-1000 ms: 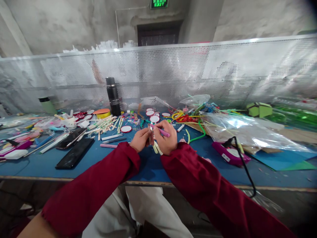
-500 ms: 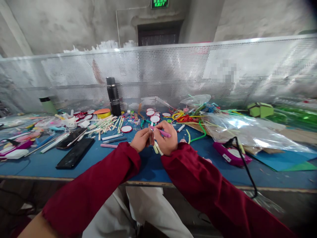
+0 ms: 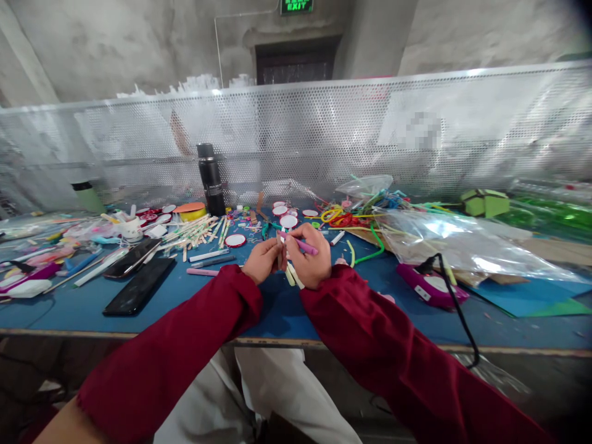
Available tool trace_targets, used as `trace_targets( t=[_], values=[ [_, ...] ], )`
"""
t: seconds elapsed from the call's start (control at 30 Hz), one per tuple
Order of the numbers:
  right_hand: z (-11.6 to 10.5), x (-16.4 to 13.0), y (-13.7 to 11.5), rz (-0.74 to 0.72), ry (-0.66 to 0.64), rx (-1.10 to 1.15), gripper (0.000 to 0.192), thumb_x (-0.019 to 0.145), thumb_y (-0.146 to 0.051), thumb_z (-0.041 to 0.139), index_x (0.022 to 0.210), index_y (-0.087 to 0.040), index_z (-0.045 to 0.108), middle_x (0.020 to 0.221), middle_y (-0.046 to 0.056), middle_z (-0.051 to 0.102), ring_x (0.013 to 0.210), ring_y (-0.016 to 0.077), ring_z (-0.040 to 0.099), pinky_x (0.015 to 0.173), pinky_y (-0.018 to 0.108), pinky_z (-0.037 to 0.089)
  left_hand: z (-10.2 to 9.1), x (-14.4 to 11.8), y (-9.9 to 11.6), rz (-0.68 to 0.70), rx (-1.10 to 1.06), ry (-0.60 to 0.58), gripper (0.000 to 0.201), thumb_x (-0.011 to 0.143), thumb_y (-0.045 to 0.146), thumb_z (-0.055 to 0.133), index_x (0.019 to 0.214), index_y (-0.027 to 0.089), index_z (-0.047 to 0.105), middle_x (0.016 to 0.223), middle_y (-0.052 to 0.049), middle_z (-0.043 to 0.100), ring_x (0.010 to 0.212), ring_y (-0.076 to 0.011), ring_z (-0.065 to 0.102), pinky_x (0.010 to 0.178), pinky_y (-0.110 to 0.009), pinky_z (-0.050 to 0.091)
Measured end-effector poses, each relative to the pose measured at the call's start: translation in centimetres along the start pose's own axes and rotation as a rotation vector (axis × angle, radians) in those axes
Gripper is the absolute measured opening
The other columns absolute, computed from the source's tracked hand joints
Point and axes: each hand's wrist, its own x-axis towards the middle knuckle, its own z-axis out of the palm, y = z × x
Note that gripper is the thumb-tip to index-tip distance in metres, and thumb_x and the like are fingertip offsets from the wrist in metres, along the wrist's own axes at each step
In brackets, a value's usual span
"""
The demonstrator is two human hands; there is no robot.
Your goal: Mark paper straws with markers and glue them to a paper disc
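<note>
Both my hands meet over the blue table near its front edge. Between the fingers of my right hand (image 3: 309, 268) is a pinkish-purple marker (image 3: 307, 248), its tip end pointing left toward my other hand. My left hand (image 3: 261, 261) pinches something small at the marker's tip; fingers hide most of it. Pale yellow strips (image 3: 291, 275) show just below, between the two hands. Left of my hands lie a pink pen-like piece (image 3: 202, 272), a grey marker (image 3: 213, 262) and a white marker with a blue end (image 3: 208, 254).
Two phones (image 3: 139, 287) lie at the left, near a pile of craft sticks (image 3: 197, 231). A black bottle (image 3: 211, 185) stands behind. At right are a purple device with a black cable (image 3: 428, 288), a clear plastic bag (image 3: 462, 240) and green pipe cleaners (image 3: 380, 240).
Almost nothing differs. The view has shifted very slightly, and both hands keep the same grip and place, the marker still at the left fingers.
</note>
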Motion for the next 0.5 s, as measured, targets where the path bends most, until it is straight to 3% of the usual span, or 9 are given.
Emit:
trace_targets(
  t=[0.5],
  values=[
    [-0.02, 0.06, -0.02, -0.007, -0.011, 0.001, 0.016, 0.088, -0.030, 0.053, 0.073, -0.024, 0.054, 0.070, 0.000, 0.062, 0.070, 0.0182, 0.056, 0.070, 0.033, 0.040, -0.05, -0.04, -0.05, 0.008, 0.029, -0.005, 0.041, 0.088, 0.055, 0.055, 0.072, 0.018, 0.055, 0.050, 0.001, 0.056, 0.038, -0.0085, 0.041, 0.039, -0.022, 0.028]
  ],
)
